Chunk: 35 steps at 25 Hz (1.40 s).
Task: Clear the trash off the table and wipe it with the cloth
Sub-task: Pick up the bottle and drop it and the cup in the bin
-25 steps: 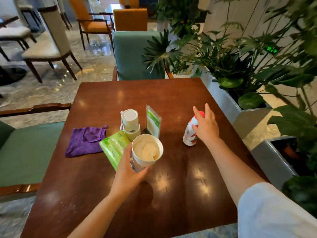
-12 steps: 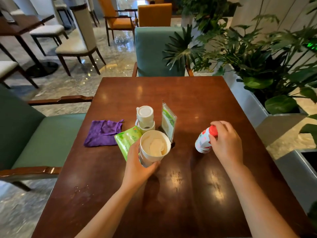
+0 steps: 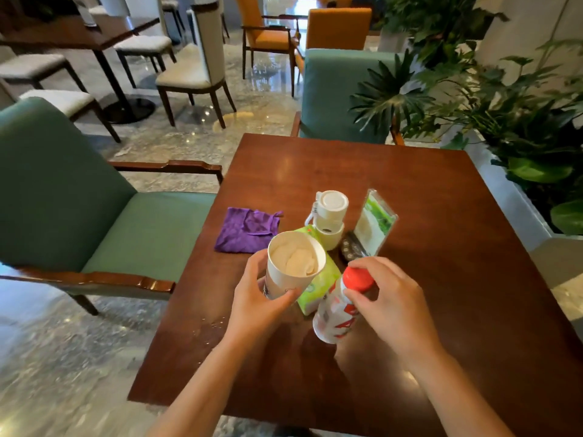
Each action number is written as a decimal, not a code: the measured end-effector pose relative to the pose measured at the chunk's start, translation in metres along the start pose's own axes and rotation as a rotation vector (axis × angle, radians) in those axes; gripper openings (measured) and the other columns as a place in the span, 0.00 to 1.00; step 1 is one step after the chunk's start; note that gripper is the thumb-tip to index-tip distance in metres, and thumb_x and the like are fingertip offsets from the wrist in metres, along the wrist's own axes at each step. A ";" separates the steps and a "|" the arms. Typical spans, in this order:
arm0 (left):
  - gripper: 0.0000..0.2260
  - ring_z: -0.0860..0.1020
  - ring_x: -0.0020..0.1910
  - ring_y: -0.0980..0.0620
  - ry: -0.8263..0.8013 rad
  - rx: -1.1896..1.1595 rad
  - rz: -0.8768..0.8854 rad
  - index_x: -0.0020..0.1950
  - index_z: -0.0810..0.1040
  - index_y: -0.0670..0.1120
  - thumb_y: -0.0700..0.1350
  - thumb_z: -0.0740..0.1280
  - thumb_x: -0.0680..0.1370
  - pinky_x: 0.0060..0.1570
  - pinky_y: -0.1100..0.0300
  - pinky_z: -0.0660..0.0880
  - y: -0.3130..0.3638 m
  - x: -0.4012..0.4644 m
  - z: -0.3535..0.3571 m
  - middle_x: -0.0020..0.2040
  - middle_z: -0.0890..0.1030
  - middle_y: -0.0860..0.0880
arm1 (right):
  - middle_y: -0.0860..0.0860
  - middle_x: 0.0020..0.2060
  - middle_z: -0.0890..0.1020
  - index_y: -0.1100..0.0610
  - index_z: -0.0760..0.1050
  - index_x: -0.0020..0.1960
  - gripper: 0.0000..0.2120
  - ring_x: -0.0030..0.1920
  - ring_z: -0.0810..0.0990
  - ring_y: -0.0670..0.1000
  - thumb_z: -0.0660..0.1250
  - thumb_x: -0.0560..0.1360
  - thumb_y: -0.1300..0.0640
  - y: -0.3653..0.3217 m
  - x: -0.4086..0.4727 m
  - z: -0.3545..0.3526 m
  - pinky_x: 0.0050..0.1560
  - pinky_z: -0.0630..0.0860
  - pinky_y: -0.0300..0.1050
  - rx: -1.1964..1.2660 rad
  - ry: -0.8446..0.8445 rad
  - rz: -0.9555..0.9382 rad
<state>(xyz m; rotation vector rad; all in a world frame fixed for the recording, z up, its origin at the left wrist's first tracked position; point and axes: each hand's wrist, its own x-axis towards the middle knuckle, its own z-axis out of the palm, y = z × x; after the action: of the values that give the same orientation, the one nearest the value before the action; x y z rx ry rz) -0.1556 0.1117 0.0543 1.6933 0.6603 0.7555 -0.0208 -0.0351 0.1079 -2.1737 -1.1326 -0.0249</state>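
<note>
Two hands up over the near part of the wooden table [image 3: 426, 190]. Left hand [image 3: 255, 298] wrapped round a white paper cup [image 3: 291, 266], tilted, crumpled tissue inside. Right hand [image 3: 391, 301] gripping a small white bottle [image 3: 336, 313] with red print just under its red cap, bottle leaning toward the cup. Green wipes packet [image 3: 318, 287] between and behind them, partly hidden. Purple cloth [image 3: 247, 230] flat near the left edge, untouched. Cream lidded tumbler [image 3: 329, 216] and acrylic sign holder [image 3: 375, 223] upright mid-table, dark remote-like object [image 3: 350, 249] beside them.
</note>
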 end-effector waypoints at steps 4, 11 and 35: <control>0.30 0.75 0.54 0.65 0.072 -0.046 -0.032 0.62 0.70 0.56 0.48 0.75 0.62 0.47 0.72 0.72 -0.017 -0.004 -0.079 0.58 0.76 0.60 | 0.50 0.47 0.82 0.54 0.79 0.49 0.16 0.47 0.79 0.50 0.77 0.63 0.63 -0.072 0.004 0.045 0.47 0.72 0.36 0.018 -0.043 -0.065; 0.30 0.72 0.60 0.63 0.064 0.001 -0.059 0.62 0.67 0.61 0.47 0.75 0.64 0.52 0.74 0.70 -0.065 -0.018 -0.276 0.59 0.74 0.66 | 0.49 0.46 0.82 0.55 0.79 0.47 0.16 0.46 0.78 0.47 0.76 0.61 0.66 -0.226 0.001 0.147 0.49 0.70 0.33 0.080 -0.019 -0.093; 0.29 0.74 0.57 0.54 0.025 0.219 -0.627 0.61 0.69 0.55 0.47 0.76 0.62 0.55 0.49 0.75 -0.496 -0.063 -0.383 0.56 0.73 0.58 | 0.51 0.41 0.78 0.56 0.75 0.42 0.13 0.42 0.77 0.54 0.74 0.63 0.66 -0.165 -0.106 0.639 0.44 0.71 0.41 -0.018 -0.292 0.368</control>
<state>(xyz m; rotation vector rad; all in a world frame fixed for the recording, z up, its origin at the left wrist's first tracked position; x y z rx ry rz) -0.5129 0.4140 -0.3672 1.5364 1.2491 0.2634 -0.3853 0.3199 -0.3257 -2.4246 -0.8654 0.4588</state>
